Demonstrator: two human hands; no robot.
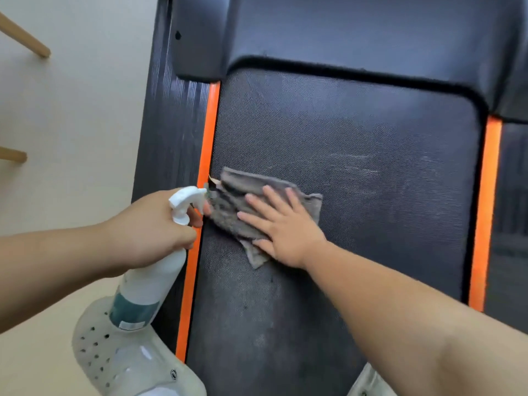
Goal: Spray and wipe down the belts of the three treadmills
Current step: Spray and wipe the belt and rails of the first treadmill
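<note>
lower right of the cloth is under the right hand. left hand hides the spray bottle neck; label print too small to read. belt runs off bottom edge. shoe at bottom edge cropped to a sliver.

I'm in an exercise room of some kind, though whether it is a gym or a room at home I cannot tell. Under me lies a treadmill, its dark textured belt edged by orange strips on both sides and running up under a black cover. Beside it the floor is smooth and cream-coloured. Two pale wooden legs of some furniture show at the left, and I wear a light perforated clog.
</note>
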